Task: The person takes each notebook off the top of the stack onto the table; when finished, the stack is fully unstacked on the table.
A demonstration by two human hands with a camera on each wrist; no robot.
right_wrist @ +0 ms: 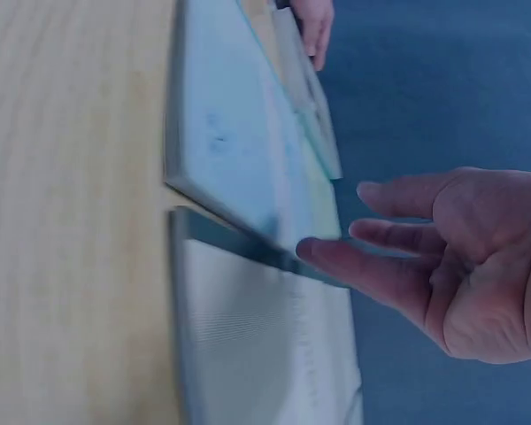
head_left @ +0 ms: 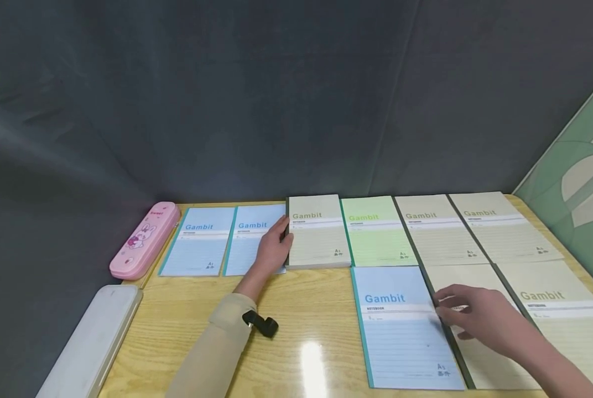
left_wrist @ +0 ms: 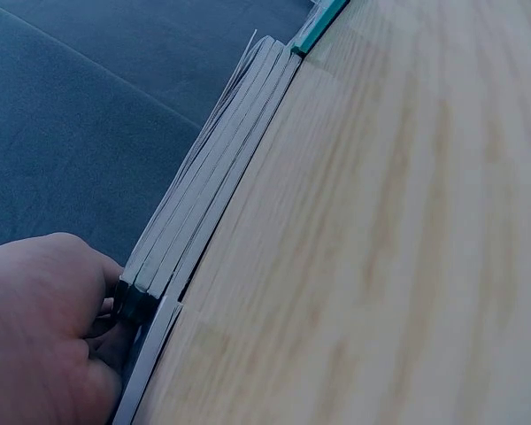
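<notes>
My left hand (head_left: pixel 272 247) lies along the left spine of a stack of beige notebooks (head_left: pixel 318 243) in the back row, fingers and thumb touching that edge. In the left wrist view the stack (left_wrist: pixel 217 177) shows several layers, and part of the hand (left_wrist: pixel 49 328) is hidden behind its spine. My right hand (head_left: pixel 485 320) is over the seam between a blue notebook (head_left: pixel 401 348) and a beige notebook (head_left: pixel 495 373) in the front row. Its fingers are spread and relaxed, holding nothing, as the right wrist view shows this hand (right_wrist: pixel 460 257) too.
Two blue notebooks (head_left: pixel 197 249) lie left of the stack. To its right are a green notebook (head_left: pixel 378 237) and beige ones (head_left: pixel 505 232). Another beige notebook (head_left: pixel 565 331) lies front right. At left sit a pink pencil case (head_left: pixel 144 240) and a white case (head_left: pixel 89 342). Dark cloth (head_left: pixel 276 99) hangs behind.
</notes>
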